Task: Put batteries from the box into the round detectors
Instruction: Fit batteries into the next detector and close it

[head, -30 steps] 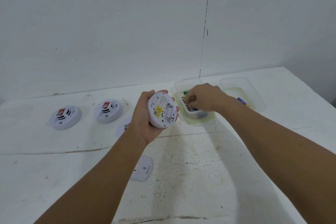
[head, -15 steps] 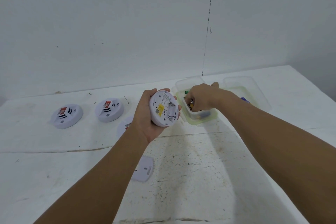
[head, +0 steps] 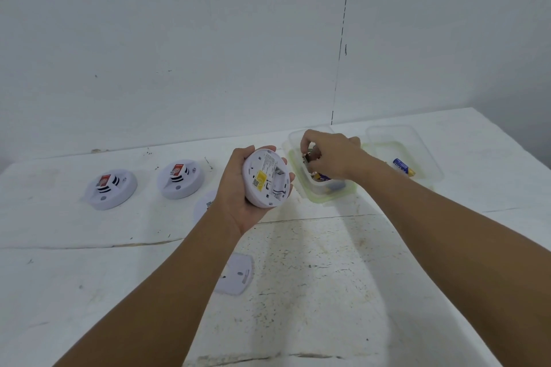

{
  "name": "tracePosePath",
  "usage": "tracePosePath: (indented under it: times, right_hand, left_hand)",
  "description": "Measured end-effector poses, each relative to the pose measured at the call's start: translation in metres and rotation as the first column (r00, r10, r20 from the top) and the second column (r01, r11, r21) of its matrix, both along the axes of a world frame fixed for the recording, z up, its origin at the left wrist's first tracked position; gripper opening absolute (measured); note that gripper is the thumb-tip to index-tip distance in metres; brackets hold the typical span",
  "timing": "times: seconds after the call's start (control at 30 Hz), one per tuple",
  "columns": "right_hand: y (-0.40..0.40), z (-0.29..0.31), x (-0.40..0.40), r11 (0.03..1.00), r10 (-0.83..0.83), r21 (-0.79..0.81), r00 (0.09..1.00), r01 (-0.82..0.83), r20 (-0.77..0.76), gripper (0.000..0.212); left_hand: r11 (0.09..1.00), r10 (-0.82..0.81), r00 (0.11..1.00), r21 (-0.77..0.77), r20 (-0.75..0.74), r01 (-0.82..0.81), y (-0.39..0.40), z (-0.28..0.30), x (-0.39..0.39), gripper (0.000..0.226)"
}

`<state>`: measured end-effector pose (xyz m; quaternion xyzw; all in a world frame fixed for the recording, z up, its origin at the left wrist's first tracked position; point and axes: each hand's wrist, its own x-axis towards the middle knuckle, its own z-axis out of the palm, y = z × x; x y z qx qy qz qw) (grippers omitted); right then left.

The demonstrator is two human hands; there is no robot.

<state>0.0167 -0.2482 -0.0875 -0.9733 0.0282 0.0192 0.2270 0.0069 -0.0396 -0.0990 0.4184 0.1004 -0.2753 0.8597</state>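
Detector (head: 266, 178) white, round, yellow-labelled back up, in left hand (head: 238, 188) grip, right hand (head: 328, 155) pinching battery (head: 308, 156)

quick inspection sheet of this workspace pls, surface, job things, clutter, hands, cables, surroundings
surface: white table, scuffed and speckled, a crack line across it
job's things: held detector, underside up; two detectors lie left, a third partly hidden by the left wrist; clear box with batteries; blue battery lying in the lid beside the box
clutter: detached white cover plate near the front
grippers: left hand grips the held detector; right hand reaches into the box, fingertips pinching a battery
cables: nothing seen
surroundings: plain white wall with a dark vertical seam
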Motion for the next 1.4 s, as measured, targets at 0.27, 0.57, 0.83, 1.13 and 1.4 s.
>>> tracePosePath:
  times: [0.27, 0.57, 0.83, 1.13, 1.4]
  right_hand:
    - [0.03, 0.017, -0.023, 0.864, -0.203, 0.502, 0.935, 0.032, 0.29, 0.028]
    - [0.077, 0.009, -0.061, 0.747, -0.167, 0.663, 0.947, -0.061, 0.275, 0.02]
    - [0.115, -0.011, -0.079, 0.75, 0.08, 0.637, 0.98, -0.18, 0.183, 0.008]
    - [0.158, -0.014, -0.083, 0.695, 0.044, 0.7, 0.981, -0.166, 0.19, 0.028]
    - [0.184, -0.033, -0.089, 0.692, 0.031, 0.7, 0.976, -0.176, 0.215, 0.019]
  left_hand:
    - [0.999, 0.004, 1.0, -0.038, 0.001, -0.004, 0.009, -0.001, -0.003, 0.039]
    - [0.992, 0.025, 0.999, -0.126, 0.024, -0.022, 0.05, -0.009, -0.015, 0.037]
    - [0.984, 0.099, 0.993, -0.157, 0.065, -0.087, 0.1, -0.019, -0.038, 0.037]
    - [0.967, 0.117, 0.993, -0.228, 0.01, -0.112, 0.129, -0.023, -0.059, 0.035]
    - [0.973, 0.142, 0.989, -0.189, 0.033, -0.133, 0.149, -0.028, -0.066, 0.038]
